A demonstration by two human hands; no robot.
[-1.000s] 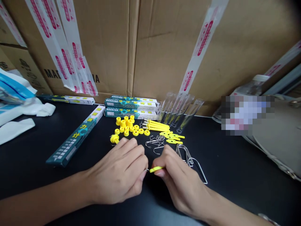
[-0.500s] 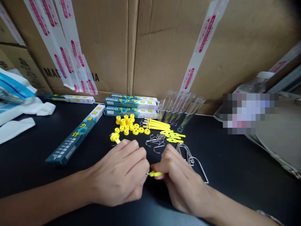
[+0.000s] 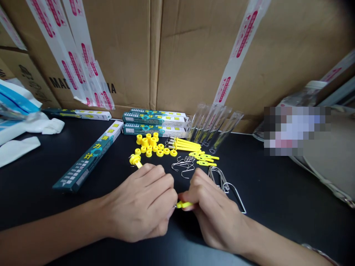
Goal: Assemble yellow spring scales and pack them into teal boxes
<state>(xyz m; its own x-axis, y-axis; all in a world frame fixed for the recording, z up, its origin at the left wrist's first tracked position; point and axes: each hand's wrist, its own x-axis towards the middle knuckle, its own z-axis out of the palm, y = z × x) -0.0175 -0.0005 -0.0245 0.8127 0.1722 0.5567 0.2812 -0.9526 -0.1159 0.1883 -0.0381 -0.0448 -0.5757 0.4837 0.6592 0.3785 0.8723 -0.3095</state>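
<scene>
My left hand (image 3: 145, 201) is closed around a yellow stem with a round yellow cap (image 3: 135, 160) that sticks out above its fingers. Pinched in my right hand (image 3: 212, 210) is a small yellow plastic piece (image 3: 183, 204); a bit of metal shows between it and my left fingers, mostly hidden. Just beyond the hands lie metal S-shaped hooks (image 3: 188, 170), small springs, flat yellow pieces (image 3: 206, 163), yellow rods with metal ends (image 3: 185, 145) and several yellow caps and rings (image 3: 149, 144). Bent wire loops (image 3: 222, 179) lie beside my right hand.
Several clear tubes (image 3: 213, 127) lean at the back beside stacked printed boxes (image 3: 155, 130). Another long box (image 3: 91, 157) lies at the left, near white and blue packaging (image 3: 19, 111). A bottle (image 3: 305, 94) and grey bag (image 3: 327, 155) are at the right.
Both hands keep their grips. The small yellow piece and my left fingers are slightly closer together, and the view has shifted a little.
</scene>
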